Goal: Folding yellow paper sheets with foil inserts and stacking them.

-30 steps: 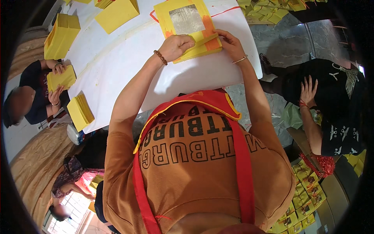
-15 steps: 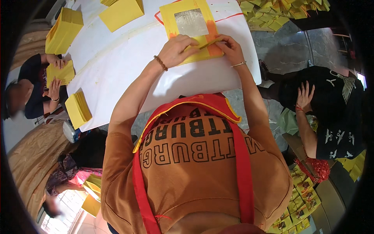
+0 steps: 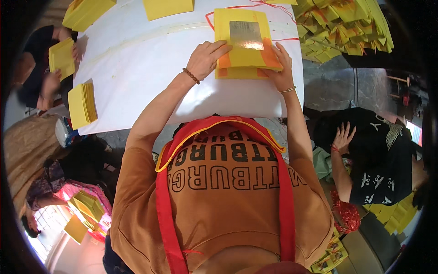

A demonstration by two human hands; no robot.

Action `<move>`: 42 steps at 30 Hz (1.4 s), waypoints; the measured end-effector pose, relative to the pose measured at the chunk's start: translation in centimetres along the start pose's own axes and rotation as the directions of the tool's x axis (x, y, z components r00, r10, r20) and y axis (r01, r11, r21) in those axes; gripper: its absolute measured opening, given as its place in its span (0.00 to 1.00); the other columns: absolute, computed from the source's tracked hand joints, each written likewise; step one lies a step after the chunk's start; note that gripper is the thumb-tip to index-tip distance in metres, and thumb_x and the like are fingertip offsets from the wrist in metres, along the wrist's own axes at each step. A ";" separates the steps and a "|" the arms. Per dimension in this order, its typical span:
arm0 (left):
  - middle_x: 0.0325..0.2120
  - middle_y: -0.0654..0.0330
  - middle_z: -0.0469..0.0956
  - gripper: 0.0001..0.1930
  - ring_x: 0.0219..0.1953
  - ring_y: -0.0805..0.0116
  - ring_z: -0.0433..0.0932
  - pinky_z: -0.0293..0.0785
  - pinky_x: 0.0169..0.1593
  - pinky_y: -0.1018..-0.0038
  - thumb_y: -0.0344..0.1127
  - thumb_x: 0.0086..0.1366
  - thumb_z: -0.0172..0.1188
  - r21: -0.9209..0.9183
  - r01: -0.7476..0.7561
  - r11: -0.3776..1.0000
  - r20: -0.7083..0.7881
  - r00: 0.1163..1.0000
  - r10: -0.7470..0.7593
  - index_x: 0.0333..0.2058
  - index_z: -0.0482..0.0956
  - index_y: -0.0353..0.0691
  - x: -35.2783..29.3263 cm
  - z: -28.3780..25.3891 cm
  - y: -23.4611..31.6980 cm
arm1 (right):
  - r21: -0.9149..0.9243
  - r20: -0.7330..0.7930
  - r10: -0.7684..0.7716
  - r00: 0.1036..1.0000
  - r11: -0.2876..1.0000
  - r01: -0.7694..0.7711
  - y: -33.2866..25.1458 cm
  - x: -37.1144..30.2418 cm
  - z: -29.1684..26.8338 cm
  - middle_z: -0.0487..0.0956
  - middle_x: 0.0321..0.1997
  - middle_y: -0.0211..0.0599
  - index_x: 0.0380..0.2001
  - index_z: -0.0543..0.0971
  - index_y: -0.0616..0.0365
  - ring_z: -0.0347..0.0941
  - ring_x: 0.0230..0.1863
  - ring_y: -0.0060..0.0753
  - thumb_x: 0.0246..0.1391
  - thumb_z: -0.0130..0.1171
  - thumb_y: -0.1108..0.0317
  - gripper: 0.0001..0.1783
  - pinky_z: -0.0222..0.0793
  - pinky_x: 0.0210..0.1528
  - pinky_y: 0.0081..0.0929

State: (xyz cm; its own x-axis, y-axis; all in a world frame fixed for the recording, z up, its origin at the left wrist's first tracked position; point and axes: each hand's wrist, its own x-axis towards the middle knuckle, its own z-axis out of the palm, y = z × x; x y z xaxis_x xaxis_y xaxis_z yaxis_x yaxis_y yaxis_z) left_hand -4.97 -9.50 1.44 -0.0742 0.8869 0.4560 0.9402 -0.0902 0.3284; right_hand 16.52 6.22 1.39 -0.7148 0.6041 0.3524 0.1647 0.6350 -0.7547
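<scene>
A small stack of yellow joss paper sits in front of me on the white-covered table, with a shiny silver square and orange patches on its upper face. My left hand grips its left edge, fingertips on top. At the near right corner my right hand is closed round the edge, its thumb hidden. The upper sheets stand a little apart from a yellow layer beneath, along the near side.
Yellow paper stacks stand on the table at the far left, far middle and left edge. Red string lies behind my paper. Folded yellow papers are heaped beyond the right corner. Co-workers sit left and right.
My hands have shifted from a narrow fold at the near edge to the paper's two sides. In the view, the paper and table have moved right. The left co-worker's paper is now raised.
</scene>
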 end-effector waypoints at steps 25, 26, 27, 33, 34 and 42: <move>0.41 0.61 0.73 0.15 0.45 0.63 0.68 0.63 0.46 0.69 0.30 0.50 0.54 -0.158 0.376 0.913 0.223 0.914 -0.338 0.40 0.72 0.40 -20.2 -11.3 0.8 | 0.213 0.468 -0.323 0.823 0.945 0.249 -10.1 -5.1 13.4 0.74 0.44 0.32 0.34 0.75 0.51 0.69 0.46 0.37 0.40 0.60 0.68 0.13 0.62 0.46 0.31; 0.35 0.57 0.74 0.11 0.41 0.60 0.71 0.64 0.45 0.68 0.31 0.55 0.52 -0.204 0.400 0.894 0.222 0.908 -0.356 0.38 0.73 0.38 -19.7 -11.5 0.6 | 0.298 0.476 -0.184 0.860 0.954 0.040 -8.9 -6.1 14.0 0.75 0.43 0.33 0.35 0.75 0.52 0.70 0.44 0.37 0.42 0.60 0.66 0.13 0.63 0.44 0.31; 0.35 0.57 0.74 0.11 0.41 0.60 0.71 0.64 0.45 0.68 0.31 0.55 0.52 -0.208 0.400 0.892 0.226 0.907 -0.355 0.38 0.73 0.38 -19.5 -11.2 0.3 | 0.376 0.497 -0.046 0.867 0.912 -0.168 -9.0 -6.3 14.2 0.76 0.42 0.34 0.37 0.75 0.53 0.71 0.42 0.38 0.44 0.60 0.65 0.14 0.64 0.42 0.30; 0.23 0.46 0.73 0.15 0.26 0.48 0.72 0.67 0.30 0.59 0.43 0.62 0.45 -0.193 0.855 0.482 0.339 0.519 -0.784 0.38 0.73 0.38 -16.9 -10.0 -0.9 | 0.288 0.383 0.415 0.826 0.796 -0.533 -11.3 -4.5 15.1 0.75 0.23 0.36 0.36 0.74 0.62 0.66 0.22 0.22 0.49 0.56 0.61 0.16 0.63 0.27 0.20; 0.22 0.46 0.73 0.17 0.25 0.47 0.72 0.67 0.30 0.58 0.46 0.62 0.44 -0.187 0.870 0.456 0.326 0.493 -0.807 0.38 0.73 0.39 -16.8 -9.7 -1.2 | 0.290 0.317 0.426 0.847 0.807 -0.514 -11.3 -4.1 15.3 0.73 0.20 0.35 0.36 0.74 0.63 0.64 0.20 0.19 0.50 0.55 0.60 0.16 0.61 0.25 0.19; 0.26 0.48 0.75 0.18 0.27 0.49 0.74 0.68 0.31 0.61 0.46 0.61 0.46 -0.107 0.939 0.326 0.394 0.341 -0.853 0.39 0.73 0.39 -15.3 -9.5 -2.9 | -0.124 0.339 0.536 0.774 0.840 -0.528 -10.9 -1.3 16.3 0.72 0.19 0.34 0.33 0.74 0.63 0.65 0.21 0.25 0.50 0.54 0.56 0.18 0.62 0.25 0.24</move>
State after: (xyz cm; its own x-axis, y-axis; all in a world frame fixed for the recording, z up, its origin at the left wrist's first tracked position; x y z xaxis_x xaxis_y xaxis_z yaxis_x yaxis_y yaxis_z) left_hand -9.74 -27.07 1.38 -0.6964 0.5584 -0.4507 0.2012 0.7549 0.6243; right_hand 4.61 -9.30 0.15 -0.6949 0.6444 -0.3190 0.5996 0.2744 -0.7517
